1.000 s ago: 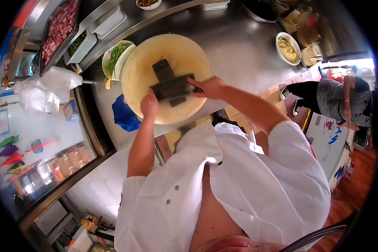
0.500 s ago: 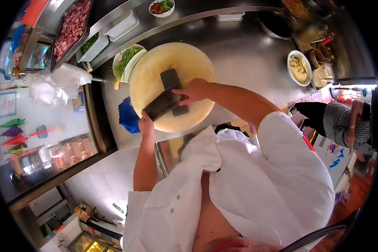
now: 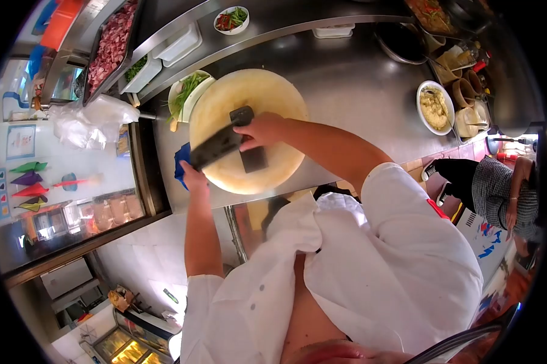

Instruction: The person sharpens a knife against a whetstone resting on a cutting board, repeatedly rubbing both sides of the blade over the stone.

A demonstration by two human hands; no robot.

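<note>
A dark, broad-bladed cleaver slants across the thick round cutting board, above a dark flat bar like a whetstone. My left hand is closed on the cleaver's lower left end, just past the board's rim. At the other end, my right hand grips the cleaver between thumb and fingers. The cleaver hides the middle of the bar. Whether the two touch, I cannot tell.
A blue cloth lies against the board's left side. Behind the board stands a white container of green vegetables. A bowl of pale yellow paste sits at the right. A meat tray is at upper left. Another person stands at right.
Both hands and the cleaver have shifted left across the board. The cleaver's left end now reaches past the board's rim. The camera view has also moved slightly.
</note>
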